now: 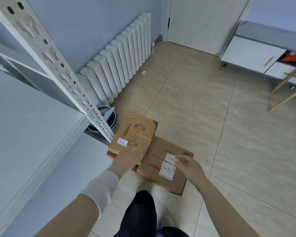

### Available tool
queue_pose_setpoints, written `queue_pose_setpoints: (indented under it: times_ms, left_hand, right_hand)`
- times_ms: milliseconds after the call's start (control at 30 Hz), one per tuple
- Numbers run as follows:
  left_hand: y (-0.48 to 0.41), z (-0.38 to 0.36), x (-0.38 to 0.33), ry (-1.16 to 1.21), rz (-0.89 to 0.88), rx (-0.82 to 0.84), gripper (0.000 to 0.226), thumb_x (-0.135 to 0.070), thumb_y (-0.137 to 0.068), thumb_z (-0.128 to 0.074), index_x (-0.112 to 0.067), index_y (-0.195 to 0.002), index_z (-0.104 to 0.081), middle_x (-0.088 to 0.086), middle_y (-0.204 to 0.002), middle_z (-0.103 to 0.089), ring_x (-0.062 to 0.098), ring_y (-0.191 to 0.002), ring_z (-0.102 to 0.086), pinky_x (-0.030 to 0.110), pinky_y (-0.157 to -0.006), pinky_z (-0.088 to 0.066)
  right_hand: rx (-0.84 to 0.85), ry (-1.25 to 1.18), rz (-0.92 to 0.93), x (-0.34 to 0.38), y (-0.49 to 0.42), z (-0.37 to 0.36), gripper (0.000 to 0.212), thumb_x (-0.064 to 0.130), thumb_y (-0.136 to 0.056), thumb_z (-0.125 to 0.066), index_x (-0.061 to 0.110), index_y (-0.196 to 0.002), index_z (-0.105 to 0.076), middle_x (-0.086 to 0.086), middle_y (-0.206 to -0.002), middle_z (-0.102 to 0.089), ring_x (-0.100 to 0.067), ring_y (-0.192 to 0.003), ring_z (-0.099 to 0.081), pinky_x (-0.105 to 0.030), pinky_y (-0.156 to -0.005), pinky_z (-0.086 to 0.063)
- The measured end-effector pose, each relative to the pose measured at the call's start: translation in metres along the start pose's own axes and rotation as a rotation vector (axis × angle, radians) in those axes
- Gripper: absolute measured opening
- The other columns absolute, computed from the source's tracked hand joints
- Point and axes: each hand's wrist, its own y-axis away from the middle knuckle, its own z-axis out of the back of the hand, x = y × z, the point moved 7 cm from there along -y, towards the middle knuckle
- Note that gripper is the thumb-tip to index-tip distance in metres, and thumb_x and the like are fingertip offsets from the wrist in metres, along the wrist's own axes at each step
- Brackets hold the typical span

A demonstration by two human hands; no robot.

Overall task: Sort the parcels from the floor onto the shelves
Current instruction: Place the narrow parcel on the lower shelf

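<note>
**Two parcels still on the floor**

The small box [135,132] sits on the large box [162,175], both on the floor beside the shelf [32,127], which shows no parcels. The left hand [128,161] lies flat on the small box. The right hand [188,165] hovers loosely spread, holding nothing. Sorting looks barely begun.

- Smaller box [135,132] sits on the larger box's [176,183] left rear part, both on the floor [212,117].
- Shelf rack [58,65] left; bucket [110,117] and radiator [123,57] behind.
</note>
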Motion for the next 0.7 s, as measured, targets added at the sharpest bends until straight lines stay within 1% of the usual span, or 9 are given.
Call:
queue_pose_setpoints:
  times_ms: [100,167,233,300,367,433,500,567,700]
  left_hand:
    - [-0.034,0.013,0.019,0.027,0.020,-0.019,0.042,-0.025,-0.095,-0.048,-0.017,-0.135,-0.040,0.005,-0.131,-0.053,0.017,-0.101,-0.051,0.020,-0.073,-0.037]
    - [-0.055,0.022,0.033,0.046,0.045,-0.048,0.042,-0.026,-0.095,-0.048,-0.018,-0.135,-0.041,0.005,-0.130,-0.053,0.020,-0.105,-0.051,0.024,-0.082,-0.036]
    - [-0.079,0.027,0.048,0.104,0.037,-0.060,0.044,-0.030,-0.092,-0.052,-0.024,-0.134,-0.042,0.002,-0.130,-0.055,0.024,-0.111,-0.055,0.031,-0.093,-0.043]
    - [-0.109,0.027,0.064,0.149,-0.001,-0.082,0.046,-0.040,-0.085,-0.056,-0.039,-0.129,-0.042,-0.004,-0.124,-0.060,0.019,-0.105,-0.061,0.042,-0.089,-0.052]
    - [-0.144,0.021,0.090,0.150,-0.009,-0.121,0.047,-0.046,-0.082,-0.056,-0.044,-0.127,-0.043,-0.012,-0.111,-0.063,0.014,-0.096,-0.063,0.042,-0.080,-0.056]
    - [-0.164,0.018,0.105,0.142,0.003,-0.163,0.042,-0.052,-0.079,-0.052,-0.043,-0.120,-0.050,-0.013,-0.102,-0.065,0.014,-0.092,-0.064,0.043,-0.079,-0.057]
    - [-0.178,0.017,0.118,0.156,0.026,-0.198,0.044,-0.055,-0.077,-0.051,-0.043,-0.119,-0.051,-0.012,-0.106,-0.064,0.014,-0.097,-0.063,0.043,-0.082,-0.056]
    - [-0.190,0.015,0.129,0.194,0.038,-0.225,0.048,-0.055,-0.078,-0.053,-0.041,-0.124,-0.049,-0.012,-0.114,-0.062,0.015,-0.104,-0.061,0.044,-0.086,-0.055]
    - [-0.191,0.028,0.115,0.212,0.081,-0.330,0.045,-0.040,-0.087,-0.058,-0.027,-0.128,-0.046,-0.004,-0.125,-0.056,0.023,-0.114,-0.054,0.048,-0.098,-0.047]
  right_hand:
    - [0.019,-0.113,-0.131,-0.009,-0.023,-0.032,0.047,0.036,-0.092,-0.055,0.016,-0.134,-0.049,0.001,-0.137,-0.050,-0.013,-0.118,-0.050,-0.023,-0.090,-0.035]
    - [0.043,-0.184,-0.214,-0.014,-0.036,-0.053,0.048,0.036,-0.092,-0.056,0.017,-0.135,-0.046,0.002,-0.134,-0.050,-0.011,-0.108,-0.052,-0.024,-0.087,-0.035]
    - [0.067,-0.238,-0.270,-0.017,-0.050,-0.070,0.052,0.040,-0.091,-0.056,0.019,-0.137,-0.042,0.001,-0.134,-0.049,-0.010,-0.105,-0.050,-0.026,-0.091,-0.037]
    - [0.077,-0.265,-0.304,-0.021,-0.067,-0.084,0.058,0.045,-0.089,-0.056,0.021,-0.139,-0.038,0.000,-0.138,-0.048,-0.013,-0.115,-0.048,-0.028,-0.097,-0.036]
    - [0.079,-0.291,-0.334,-0.024,-0.084,-0.096,0.061,0.047,-0.088,-0.056,0.022,-0.141,-0.035,0.000,-0.139,-0.046,-0.017,-0.124,-0.047,-0.029,-0.100,-0.035]
    - [0.085,-0.328,-0.369,-0.026,-0.102,-0.109,0.062,0.045,-0.089,-0.056,0.023,-0.142,-0.033,0.000,-0.140,-0.044,-0.018,-0.127,-0.044,-0.031,-0.103,-0.034]
    - [0.090,-0.372,-0.390,-0.030,-0.121,-0.121,0.064,0.044,-0.089,-0.057,0.022,-0.144,-0.031,0.000,-0.141,-0.043,-0.018,-0.128,-0.042,-0.029,-0.100,-0.034]
    - [0.091,-0.421,-0.406,-0.037,-0.141,-0.133,0.068,0.045,-0.088,-0.058,0.023,-0.146,-0.029,0.000,-0.143,-0.043,-0.017,-0.130,-0.041,-0.030,-0.102,-0.034]
    - [0.129,-0.474,-0.408,-0.047,-0.175,-0.155,0.076,0.048,-0.085,-0.059,0.027,-0.148,-0.022,0.003,-0.147,-0.037,-0.017,-0.135,-0.035,-0.033,-0.108,-0.029]
